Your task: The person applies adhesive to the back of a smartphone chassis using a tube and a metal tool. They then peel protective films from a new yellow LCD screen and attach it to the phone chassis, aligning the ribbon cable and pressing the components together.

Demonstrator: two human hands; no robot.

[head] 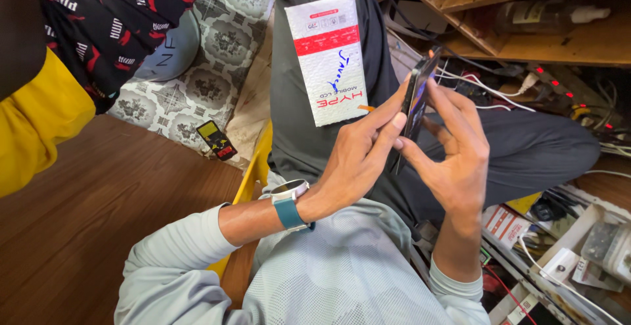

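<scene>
A dark mobile phone [418, 88] is held edge-on between both hands above my lap. My left hand [358, 157] grips its left side, thumb and fingers pressed along the edge; a teal-strapped watch [290, 201] sits on that wrist. My right hand [453, 157] holds the phone's right side with fingers spread across its back. A white flat padded package [328, 59] with a red band lies on my dark trousers just left of the phone.
Wooden shelves [526, 42] with cables and a power strip with red lights [572, 92] are at upper right. Small boxes, chargers and wires [565, 253] fill the lower right. A wooden floor [98, 193], a patterned mat and another person's printed clothing [112, 16] are left.
</scene>
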